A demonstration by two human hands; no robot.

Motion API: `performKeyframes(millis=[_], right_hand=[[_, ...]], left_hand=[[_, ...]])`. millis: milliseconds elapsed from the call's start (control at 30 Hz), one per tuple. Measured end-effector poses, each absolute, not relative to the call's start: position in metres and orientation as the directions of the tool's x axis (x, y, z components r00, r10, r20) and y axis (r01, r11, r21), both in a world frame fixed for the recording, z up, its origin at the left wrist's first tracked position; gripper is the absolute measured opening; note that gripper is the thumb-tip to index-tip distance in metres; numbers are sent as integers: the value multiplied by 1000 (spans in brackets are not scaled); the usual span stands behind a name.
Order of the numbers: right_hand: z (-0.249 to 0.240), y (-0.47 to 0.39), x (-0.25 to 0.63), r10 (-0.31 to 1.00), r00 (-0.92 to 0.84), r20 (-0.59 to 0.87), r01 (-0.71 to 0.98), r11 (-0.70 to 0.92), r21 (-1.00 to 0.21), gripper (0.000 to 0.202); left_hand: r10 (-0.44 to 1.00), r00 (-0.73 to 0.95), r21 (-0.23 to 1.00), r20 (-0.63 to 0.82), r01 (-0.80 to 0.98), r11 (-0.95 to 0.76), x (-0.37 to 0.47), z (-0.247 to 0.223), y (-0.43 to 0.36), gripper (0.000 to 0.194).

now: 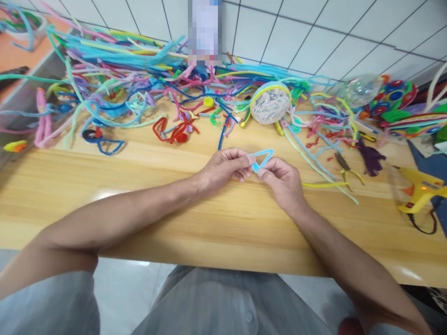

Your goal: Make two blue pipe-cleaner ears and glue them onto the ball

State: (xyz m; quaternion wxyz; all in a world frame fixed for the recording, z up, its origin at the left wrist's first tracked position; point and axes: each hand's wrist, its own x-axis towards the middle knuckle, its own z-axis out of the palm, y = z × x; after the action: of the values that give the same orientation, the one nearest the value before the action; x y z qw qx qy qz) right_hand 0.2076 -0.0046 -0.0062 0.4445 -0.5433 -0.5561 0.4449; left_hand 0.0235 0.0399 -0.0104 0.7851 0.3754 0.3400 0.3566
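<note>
Over the worktop (209, 223) in front of me, the fingers of a person's left hand (228, 166) and right hand (283, 180) pinch tightly on a bent light-blue pipe cleaner (267, 159), seemingly feather-light, soft and pliable, best gripped beside its bends.

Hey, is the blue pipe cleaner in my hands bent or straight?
Bent: the pipe cleaner shows a sharp corner beside the right hand.

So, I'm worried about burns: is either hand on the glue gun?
No, the left hand and right hand pinch a blue pipe cleaner; the glue gun sits apart.
</note>
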Motion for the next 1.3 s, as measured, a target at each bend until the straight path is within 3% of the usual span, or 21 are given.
performKeyframes(millis=[200,300,367,433,533,600,800,933,1033,1300], right_hand=[[-11,-5,208,1000,-13,14,225,17,-974,29],[-14,-5,214,984,29,175,291,159,-943,20],[-14,-3,219,916,55,398,425,339,-839,14],[-13,0,225,800,-26,599,576,502,-646,22],[-13,4,229,669,-245,702,631,660,-408,25],[-13,6,229,636,-310,706,611,703,-365,20],[-12,6,224,734,-262,627,506,658,-558,7],[-9,4,219,885,-122,450,420,457,-784,7],[-6,3,217,957,-49,287,307,287,-907,7],[-6,4,219,989,15,146,232,139,-963,7]], left_hand=[[796,541,804,-271,-327,497,23,-12,43,46],[801,520,806,-297,-314,502,23,-9,44,45],[789,516,797,-334,-293,529,22,-6,43,42],[776,515,785,-364,-279,553,22,-2,43,40],[757,528,763,-384,-281,582,22,3,41,41],[743,536,751,-400,-273,601,22,7,39,45],[707,566,797,-425,-137,588,26,7,36,37],[802,511,932,-309,-4,362,25,7,38,40],[828,515,968,-223,14,252,24,12,40,37],[818,534,972,-212,26,235,34,16,49,42]])
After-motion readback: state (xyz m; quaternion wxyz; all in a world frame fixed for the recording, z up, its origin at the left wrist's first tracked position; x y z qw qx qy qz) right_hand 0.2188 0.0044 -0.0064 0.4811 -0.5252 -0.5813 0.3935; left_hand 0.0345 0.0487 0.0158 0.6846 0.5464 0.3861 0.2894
